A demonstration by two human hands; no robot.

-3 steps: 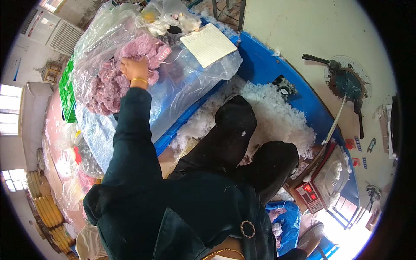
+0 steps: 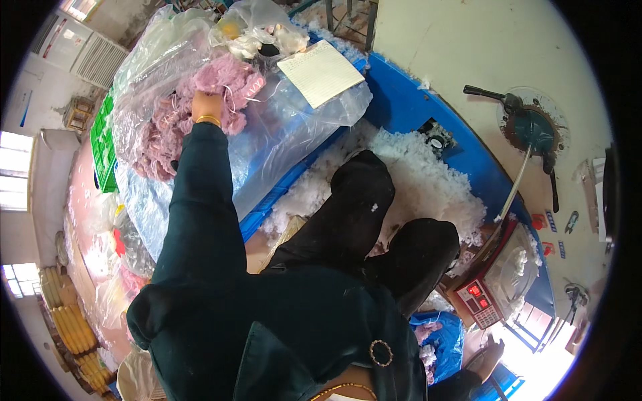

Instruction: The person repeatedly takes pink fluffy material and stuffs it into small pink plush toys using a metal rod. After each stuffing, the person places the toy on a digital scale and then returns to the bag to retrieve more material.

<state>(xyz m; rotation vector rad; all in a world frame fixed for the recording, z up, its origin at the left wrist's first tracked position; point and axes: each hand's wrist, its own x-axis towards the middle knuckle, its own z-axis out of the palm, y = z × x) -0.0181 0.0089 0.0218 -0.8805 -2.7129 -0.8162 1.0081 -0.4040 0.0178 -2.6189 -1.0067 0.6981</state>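
Clear plastic sheeting [image 2: 287, 144] likely keeps fuzzy mauve plush pieces [image 2: 227, 75] together under the left hand [image 2: 206, 105], whose grip I cannot tell, the right hand [image 2: 491, 354] spread beside a blue plastic bag [image 2: 453, 335]

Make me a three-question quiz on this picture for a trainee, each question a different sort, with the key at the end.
1. Which of the person's hands touches the pink fluffy pile?
2. Where does the lined paper pad lie? A) on the green crate; B) on the clear plastic; C) on the person's knee.
3. True or false: most of the loose fluff beside the person's legs is pink.

Key
1. The left hand.
2. B.
3. False; the fluff is mostly white.
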